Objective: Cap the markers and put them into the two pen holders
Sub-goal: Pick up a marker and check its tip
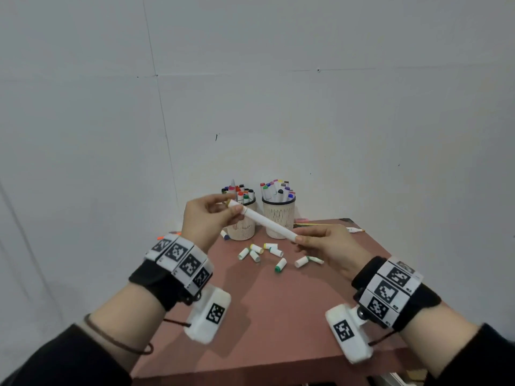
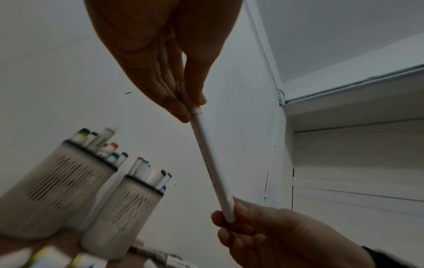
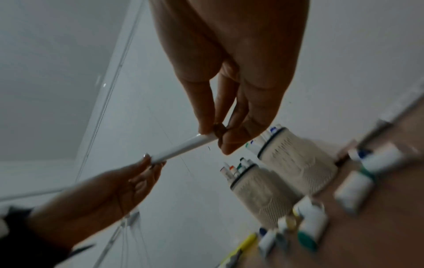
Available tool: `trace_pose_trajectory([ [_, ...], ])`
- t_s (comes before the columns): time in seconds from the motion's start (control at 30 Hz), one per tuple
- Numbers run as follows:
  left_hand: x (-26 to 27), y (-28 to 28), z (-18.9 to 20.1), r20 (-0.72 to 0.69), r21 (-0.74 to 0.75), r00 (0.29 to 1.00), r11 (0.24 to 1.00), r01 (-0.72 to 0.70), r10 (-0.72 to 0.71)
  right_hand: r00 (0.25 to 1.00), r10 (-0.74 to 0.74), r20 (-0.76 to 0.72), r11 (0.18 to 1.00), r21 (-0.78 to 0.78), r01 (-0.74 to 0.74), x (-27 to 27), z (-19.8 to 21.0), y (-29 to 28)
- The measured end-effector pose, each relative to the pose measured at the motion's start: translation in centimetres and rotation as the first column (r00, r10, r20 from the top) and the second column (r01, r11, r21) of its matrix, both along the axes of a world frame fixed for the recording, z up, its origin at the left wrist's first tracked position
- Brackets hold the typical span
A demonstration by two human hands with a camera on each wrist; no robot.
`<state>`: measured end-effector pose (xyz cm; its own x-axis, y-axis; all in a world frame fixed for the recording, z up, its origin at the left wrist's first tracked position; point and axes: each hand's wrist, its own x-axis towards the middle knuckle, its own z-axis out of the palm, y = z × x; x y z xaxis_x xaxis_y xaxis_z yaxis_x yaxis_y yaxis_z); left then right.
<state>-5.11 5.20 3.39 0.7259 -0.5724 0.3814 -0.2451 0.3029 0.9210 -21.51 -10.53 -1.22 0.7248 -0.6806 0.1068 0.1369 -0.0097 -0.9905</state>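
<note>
I hold a white marker (image 1: 267, 222) slanted in the air above the table. My left hand (image 1: 232, 207) pinches its upper left end, where a white cap (image 1: 237, 207) with a yellowish tip sits, a seam showing just past my thumb. My right hand (image 1: 299, 239) pinches the lower right end. The left wrist view shows the left fingers on the cap (image 2: 196, 108), the marker (image 2: 208, 159) and the right hand (image 2: 229, 215). In the right wrist view the marker (image 3: 183, 148) is blurred. Two slotted cream pen holders (image 1: 242, 228) (image 1: 278, 217) stand behind, both packed with capped markers.
Several loose caps (image 1: 262, 252) lie on the reddish-brown table (image 1: 264, 307) in front of the holders. A few markers (image 1: 355, 230) lie behind the holders by the white wall, and an orange one (image 1: 167, 235) at the left edge.
</note>
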Motion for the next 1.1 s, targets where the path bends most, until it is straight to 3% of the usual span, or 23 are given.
trace_pose_trajectory([
  [0.27, 5.4, -7.0, 3.9, 0.236, 0.049, 0.961, 0.986, -0.157, 0.141, 0.956, -0.27, -0.112, 0.888, -0.412, 0.202, 2.7, 1.6, -8.7],
  [0.5, 8.9, -12.5, 4.8, 0.38, 0.081, 0.895, 0.955, -0.285, 0.235, 0.847, -0.425, -0.319, 0.746, -0.653, 0.129, 4.5, 0.8, -16.1],
  [0.67, 10.2, -14.9, 5.3, 0.48, 0.098, 0.849, 0.948, -0.302, 0.22, 0.729, -0.474, -0.494, 0.671, -0.739, -0.065, 5.8, 0.3, -20.0],
  [0.87, 11.3, -16.6, 6.8, 0.581, 0.088, 0.782, 0.937, -0.339, 0.228, 0.482, -0.52, -0.705, 0.569, -0.707, -0.42, 6.4, 0.4, -21.9],
  [0.97, 10.9, -17.6, 6.7, 0.622, 0.141, 0.765, 0.936, -0.322, 0.169, 0.382, -0.521, -0.763, 0.555, -0.643, -0.528, 6.6, 0.4, -22.7],
  [1.1, 10.0, -18.9, 5.5, 0.69, 0.289, 0.724, 0.91, -0.298, 0.018, 0.311, -0.543, -0.78, 0.524, -0.604, -0.601, 6.9, 0.1, -23.0],
])
